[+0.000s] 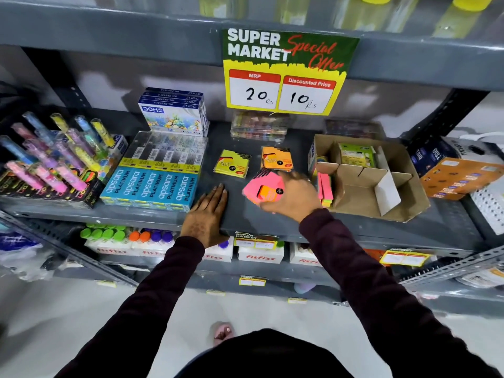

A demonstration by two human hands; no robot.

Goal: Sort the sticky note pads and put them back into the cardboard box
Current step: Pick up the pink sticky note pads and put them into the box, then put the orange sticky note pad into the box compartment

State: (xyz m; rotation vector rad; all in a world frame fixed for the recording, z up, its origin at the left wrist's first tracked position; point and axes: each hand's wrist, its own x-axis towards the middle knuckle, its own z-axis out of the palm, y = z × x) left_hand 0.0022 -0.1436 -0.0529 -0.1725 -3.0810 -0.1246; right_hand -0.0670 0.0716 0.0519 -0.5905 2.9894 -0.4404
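Note:
My right hand [291,196] grips a pink sticky note pad [260,186] just above the grey shelf, left of the open cardboard box [381,184]. A yellow pad [232,163] and an orange pad [276,158] lie flat on the shelf behind it. Inside the box a green pad [354,155] stands at the back, and thin pink and green strip pads [325,190] stand along its left wall. My left hand [208,214] lies flat on the shelf's front edge, fingers spread, holding nothing.
Blue Apsara pencil boxes [152,186] lie left of my left hand, with Doms boxes [174,113] behind and highlighter tubes [51,156] far left. An orange packet [461,177] lies right of the box. A price sign [286,75] hangs above. Glue bottles [128,237] fill the lower shelf.

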